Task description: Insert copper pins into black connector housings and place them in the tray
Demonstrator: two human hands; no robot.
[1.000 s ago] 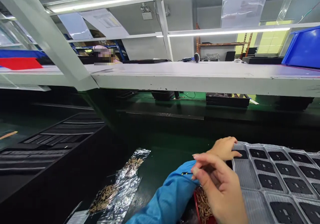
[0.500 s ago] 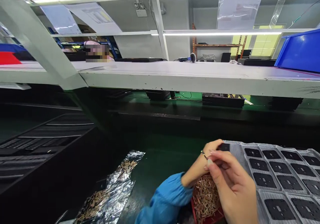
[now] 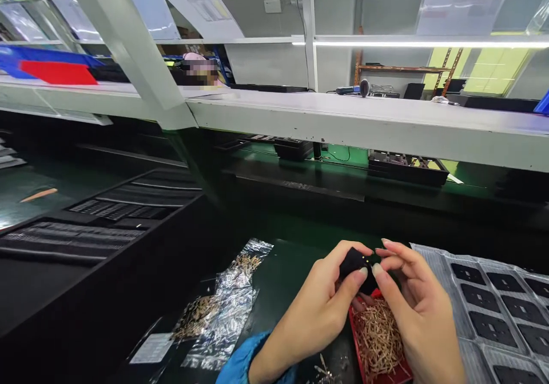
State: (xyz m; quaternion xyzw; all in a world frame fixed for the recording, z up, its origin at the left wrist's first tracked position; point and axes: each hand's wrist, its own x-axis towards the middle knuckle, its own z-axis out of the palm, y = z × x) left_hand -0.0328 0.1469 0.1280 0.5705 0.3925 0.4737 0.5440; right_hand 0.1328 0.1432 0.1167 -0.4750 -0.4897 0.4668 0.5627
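Note:
My left hand (image 3: 330, 298) grips a small black plastic part (image 3: 352, 262), thumb in front and fingers behind. Tiny gold-coloured spots show along the part's upper edge. Close against its right side is my right hand (image 3: 412, 298), thumb and fingertips drawn together in a pinch. What lies between those fingertips is too small to make out. Below both hands stands a red box (image 3: 357, 344) full of thin copper-coloured metal pins (image 3: 380, 335). To the right, a clear plastic tray (image 3: 433, 264) carries flat black plates (image 3: 480, 297) in its compartments.
Clear plastic bags (image 3: 234, 292) with similar pins lie left of my hands, near a white label (image 3: 151, 348). A large black bin (image 3: 141, 258) fills the left side. Across the back runs a white shelf (image 3: 300, 115) with a slanted post. Behind it is another person (image 3: 197, 72).
My left hand has come back from the tray's near-left corner to in front of me with the black part. My right hand now meets it there. The view has swung right-to-left, showing more left side.

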